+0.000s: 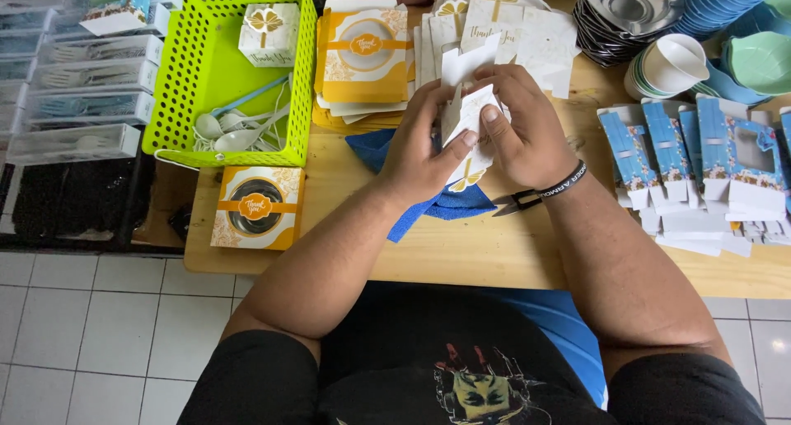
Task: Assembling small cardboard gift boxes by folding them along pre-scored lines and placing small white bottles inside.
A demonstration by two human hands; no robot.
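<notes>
Holding a white card box blank (467,128) with a gold bow print above the counter (461,248), our left hand (424,149) and right hand (519,128) pinch it from both sides, fingers (488,116) closed on its flaps; a blue cloth (412,211) lies beneath, a lime basket (177,104) well left, small scissors (519,201) by our right wrist

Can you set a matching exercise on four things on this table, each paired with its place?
Things:
1. white spoons
2. white folded carton
3. orange windowed box
4. blue flat cartons

Places:
A. table's right side
B. in the green basket
C. table's near left corner
D. between left hand and right hand

Pairs: 1-B, 2-D, 3-C, 4-A
</notes>
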